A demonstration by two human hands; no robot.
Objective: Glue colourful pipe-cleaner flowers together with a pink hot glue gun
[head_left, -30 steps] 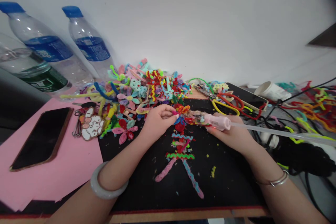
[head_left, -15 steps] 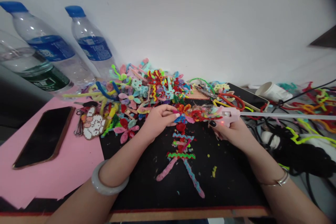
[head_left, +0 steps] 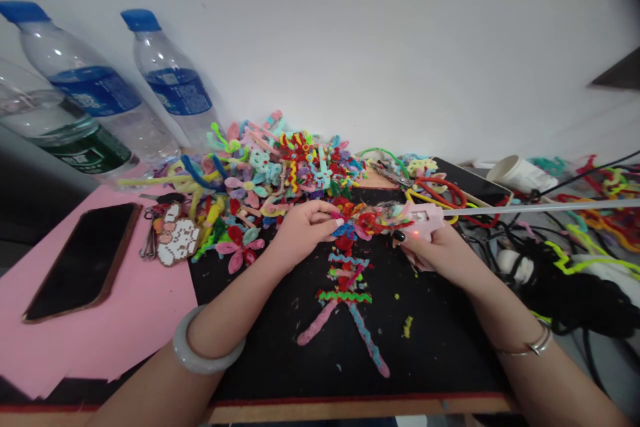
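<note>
My right hand (head_left: 445,255) is wrapped round a pale pink hot glue gun (head_left: 429,221) with a small red light lit. A long translucent glue stick (head_left: 530,208) sticks out of its back to the right. Colourful fuzz covers the gun's front end, which points left at a flower of fuzzy pipe cleaner (head_left: 345,229) with blue and pink parts. My left hand (head_left: 306,230) pinches that flower's left side between thumb and fingers. Below it on the black mat lies a pipe-cleaner figure (head_left: 345,277) with red, green, pink and blue pieces and two splayed strips.
A heap of pipe-cleaner shapes (head_left: 280,173) lies against the wall. At left are plastic bottles (head_left: 177,90), pink paper (head_left: 145,320), a phone (head_left: 83,263) and a keychain (head_left: 177,240). Scissors (head_left: 393,175), a paper cup (head_left: 520,175) and black cables (head_left: 487,240) are at right.
The glue gun in my right hand has moved a little left and up, its front end closer to the flower. My left hand stays in place, pinching the flower.
</note>
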